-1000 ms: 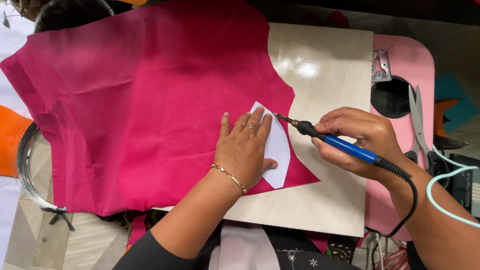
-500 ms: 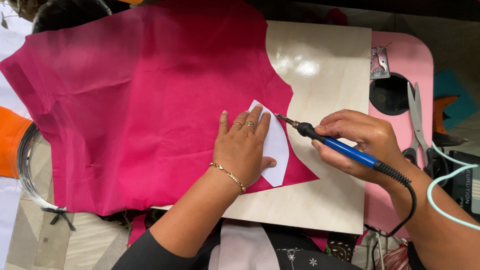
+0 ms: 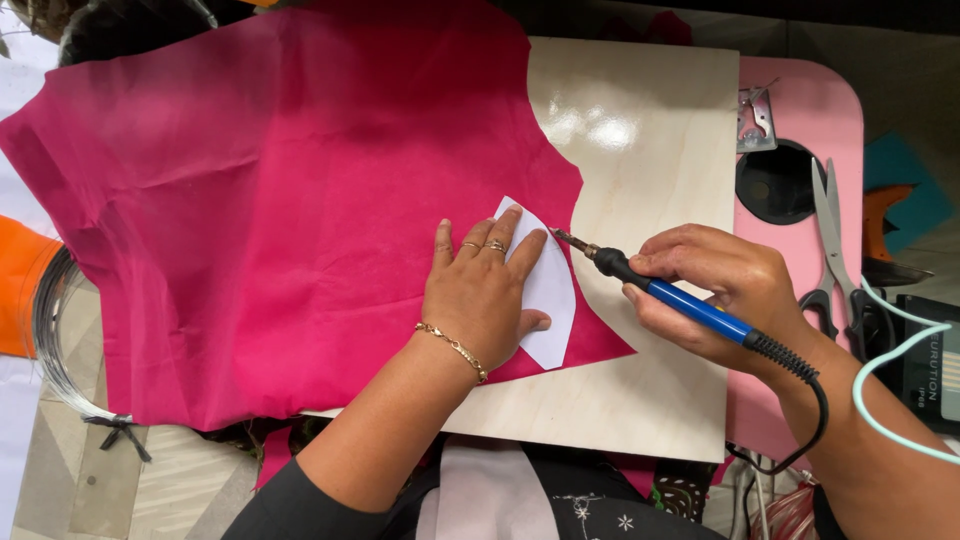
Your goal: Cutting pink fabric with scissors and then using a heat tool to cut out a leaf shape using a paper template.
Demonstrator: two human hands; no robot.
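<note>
Hot-tip tool tracing a paper template on magenta fabric.

The left hand [image 3: 482, 298] lies flat with fingers spread, gripping nothing, pressing a white paper template [image 3: 545, 285] onto the magenta fabric [image 3: 270, 210], which covers the left part of a pale wooden board [image 3: 650, 150]. At three o'clock from that hand, the right hand [image 3: 715, 290] has its fingers closed around the blue-handled soldering iron [image 3: 660, 290], tip touching the template's upper right edge where it meets the fabric's rim. A pair of scissors [image 3: 832, 235] lies on the pink table [image 3: 825, 110] at three o'clock from the board; a coil of wire [image 3: 55, 350] sits at nine o'clock.
</note>
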